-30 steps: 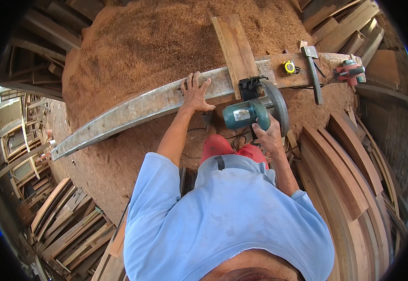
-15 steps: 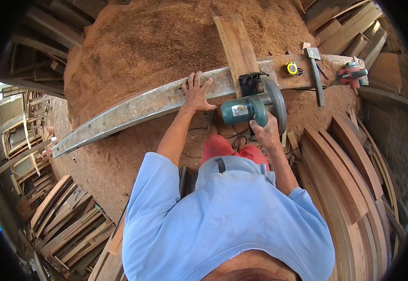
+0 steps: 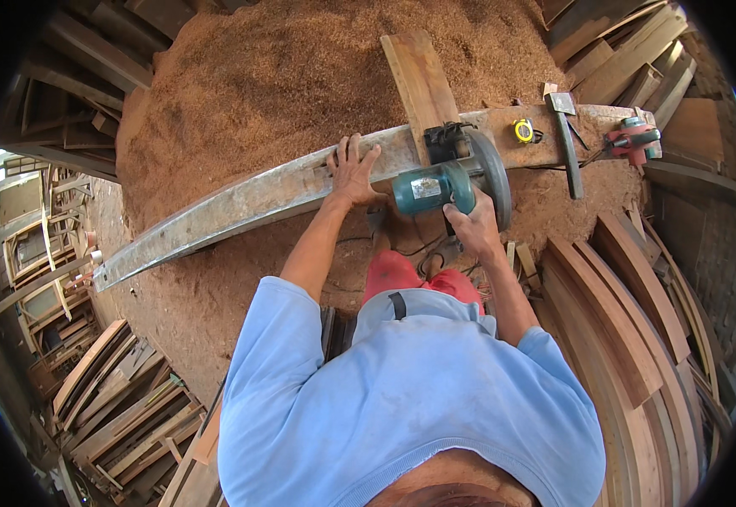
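A teal circular saw point(image 3: 419, 189) with a dark round guard rests at the near end of a wooden board point(image 3: 419, 80). The board lies across a long, curved, worn beam point(image 3: 241, 201) and juts out past its far side. My right hand point(image 3: 474, 223) is wrapped round the saw's rear handle. To the left of the saw, my left hand point(image 3: 354, 176) lies on the beam with its fingers spread and holds nothing. The saw hides its blade and the spot where it meets the board.
On the beam's right part are a yellow tape measure point(image 3: 523, 130), a hammer-like tool point(image 3: 564, 139) and a red-and-teal power tool point(image 3: 635, 140). Sawdust point(image 3: 300, 76) heaps up behind the beam. Curved planks point(image 3: 613, 329) are stacked at right, scrap wood point(image 3: 136, 401) at left. Cords lie near my feet.
My right hand and the saw have moved a little farther from me along the board. My left hand stays in its place on the beam.
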Motion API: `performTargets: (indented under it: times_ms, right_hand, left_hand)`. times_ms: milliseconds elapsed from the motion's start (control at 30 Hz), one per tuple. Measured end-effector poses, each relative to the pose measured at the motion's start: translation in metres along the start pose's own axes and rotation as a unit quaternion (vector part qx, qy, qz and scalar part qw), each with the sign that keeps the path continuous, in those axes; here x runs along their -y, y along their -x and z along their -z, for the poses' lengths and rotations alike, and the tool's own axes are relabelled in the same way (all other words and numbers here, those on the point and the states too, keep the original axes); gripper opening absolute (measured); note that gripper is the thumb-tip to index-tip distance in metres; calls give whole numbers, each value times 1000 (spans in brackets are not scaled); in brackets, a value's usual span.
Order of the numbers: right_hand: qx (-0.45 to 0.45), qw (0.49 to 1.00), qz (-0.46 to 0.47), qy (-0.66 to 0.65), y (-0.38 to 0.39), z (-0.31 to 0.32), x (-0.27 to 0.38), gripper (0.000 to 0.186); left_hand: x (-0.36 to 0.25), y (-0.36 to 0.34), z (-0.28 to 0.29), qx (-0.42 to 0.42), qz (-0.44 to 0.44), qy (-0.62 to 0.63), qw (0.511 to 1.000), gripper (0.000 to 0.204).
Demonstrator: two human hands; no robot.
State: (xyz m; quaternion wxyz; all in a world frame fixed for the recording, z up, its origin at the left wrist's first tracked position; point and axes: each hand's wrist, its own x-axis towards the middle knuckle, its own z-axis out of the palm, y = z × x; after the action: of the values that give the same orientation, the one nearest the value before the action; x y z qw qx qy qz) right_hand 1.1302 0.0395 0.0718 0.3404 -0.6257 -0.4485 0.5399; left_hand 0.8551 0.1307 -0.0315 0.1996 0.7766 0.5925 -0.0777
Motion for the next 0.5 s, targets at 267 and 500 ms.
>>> performTargets:
  times_ms: [267, 500]
  right_hand:
    - [10, 1000, 22, 0, -25, 3, -1, 32]
    - [19, 999, 26, -8, -44, 3, 4, 32]
  left_hand:
    - [-2, -10, 11, 18, 26, 20, 999, 118]
    - [-8, -10, 19, 38, 37, 23, 998, 118]
